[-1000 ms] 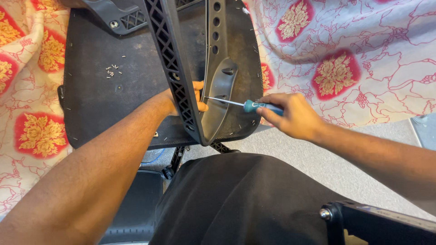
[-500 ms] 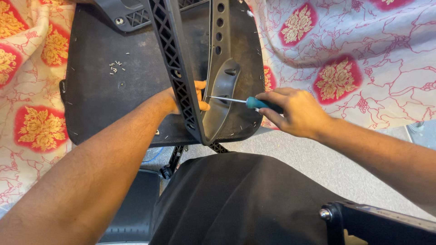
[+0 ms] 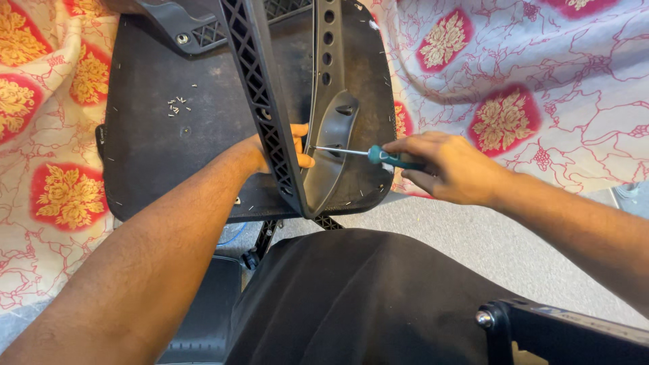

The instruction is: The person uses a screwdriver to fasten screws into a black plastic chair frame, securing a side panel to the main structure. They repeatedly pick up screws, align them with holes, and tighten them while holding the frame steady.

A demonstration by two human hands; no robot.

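Here the left hand (image 3: 280,145) wraps around the black lattice-ribbed armrest strut (image 3: 260,101), fingers curled behind it, apparently steadying the part against the push of the tool. The right hand (image 3: 449,165) is closed around the teal handle of a screwdriver (image 3: 368,155), its shaft level and its tip at the grey armrest bracket (image 3: 331,145), over the near edge of the upturned black seat base (image 3: 155,128). Loose screws (image 3: 177,105) lie toward its far left corner. Since half a second ago the grip looks unchanged; only the view has shifted slightly.
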